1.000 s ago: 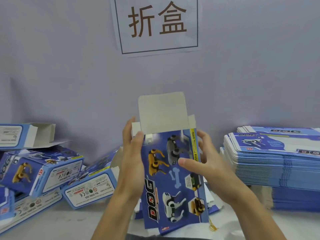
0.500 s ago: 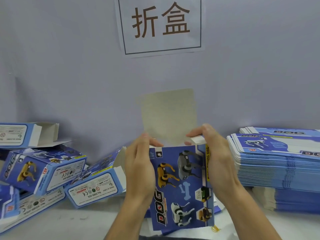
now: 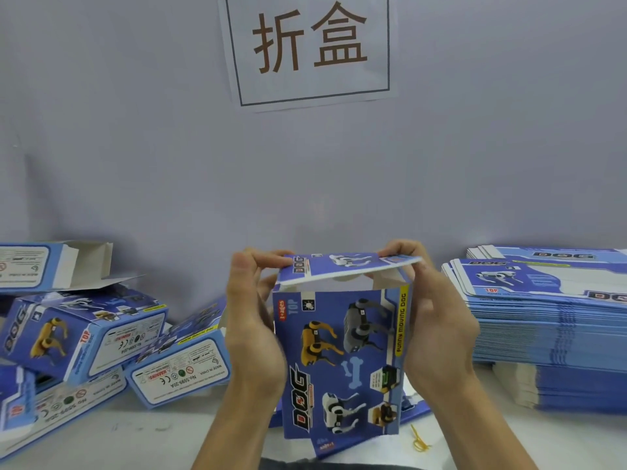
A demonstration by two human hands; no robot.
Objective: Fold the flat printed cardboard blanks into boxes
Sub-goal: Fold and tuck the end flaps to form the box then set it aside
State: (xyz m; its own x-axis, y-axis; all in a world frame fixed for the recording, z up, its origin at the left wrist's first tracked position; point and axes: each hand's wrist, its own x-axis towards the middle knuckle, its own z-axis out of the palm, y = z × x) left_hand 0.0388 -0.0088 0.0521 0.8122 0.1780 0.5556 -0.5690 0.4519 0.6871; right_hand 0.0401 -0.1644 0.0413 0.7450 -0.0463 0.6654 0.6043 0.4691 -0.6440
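Head view shows a tall rectangular box (image 3: 339,361) of thin glossy cardboard, blue with printed robot dogs, standing upright at the middle of the pale tabletop (image 3: 163,439). Its top flap (image 3: 346,266) is bent over almost flat, with a narrow gap under it. The left hand (image 3: 252,320) grips the left wall and pinches the flap corner; the right hand (image 3: 437,320) grasps the right wall, fingers curled on the flap edge. On the right lies a thick, neat stack of flat blanks (image 3: 549,327). On the left, folded boxes (image 3: 101,337) are piled loosely. A white paper sign (image 3: 308,49) hangs on the matte grey wall (image 3: 135,147).
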